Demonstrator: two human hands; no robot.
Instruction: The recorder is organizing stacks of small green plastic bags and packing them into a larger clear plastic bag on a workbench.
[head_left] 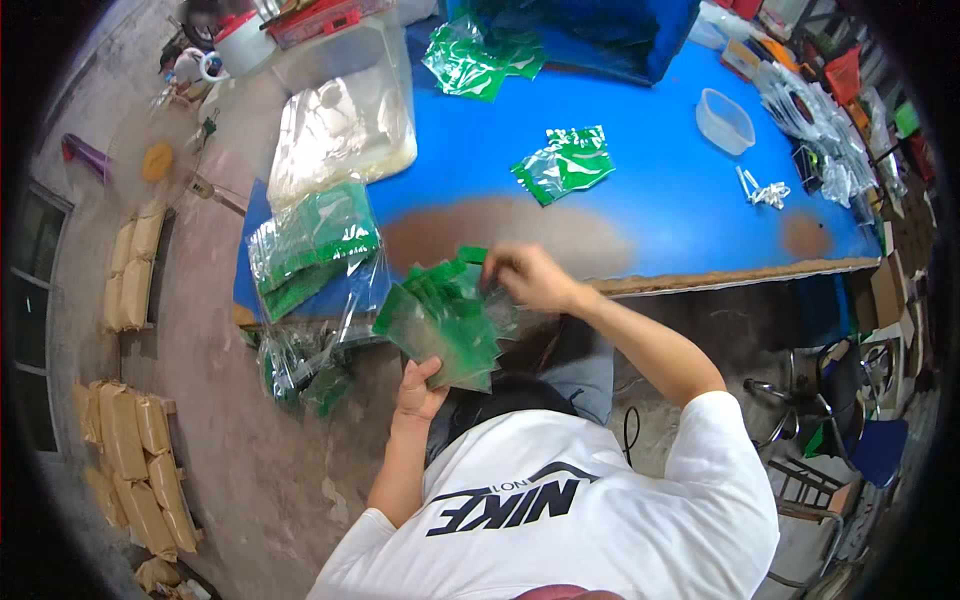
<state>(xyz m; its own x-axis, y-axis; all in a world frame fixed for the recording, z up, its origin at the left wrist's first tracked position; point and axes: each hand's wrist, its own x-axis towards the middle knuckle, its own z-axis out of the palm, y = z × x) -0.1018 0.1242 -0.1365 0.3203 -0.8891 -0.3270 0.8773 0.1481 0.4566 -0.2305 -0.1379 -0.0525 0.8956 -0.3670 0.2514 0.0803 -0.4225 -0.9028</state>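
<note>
Blue covering, worn brown in patches near its front edge, tops the table [660,215], and around it spreads a concrete floor [240,440] with brown sacks [125,435] stacked at the left. Just in front of the table edge, the left hand [420,392] holds the lower end of a fanned bunch of green-and-clear plastic bags [445,325], thumb over the top; the right hand [530,278] has its fingers curled narrow at the bunch's upper right corner, though whether they pinch a bag I cannot tell. Close by on the left, a thick bag stack [320,235] crowds the table corner, with loose clear film drooping over the edge and a translucent tub [345,130] directly behind. Farther back lie a small bag batch [567,165] and a bag heap [475,60] beside a dark blue crate [600,35]. Toward the right sit a clear plastic container [725,120], small white pieces [763,190] and piled clear packets [815,120].
</note>
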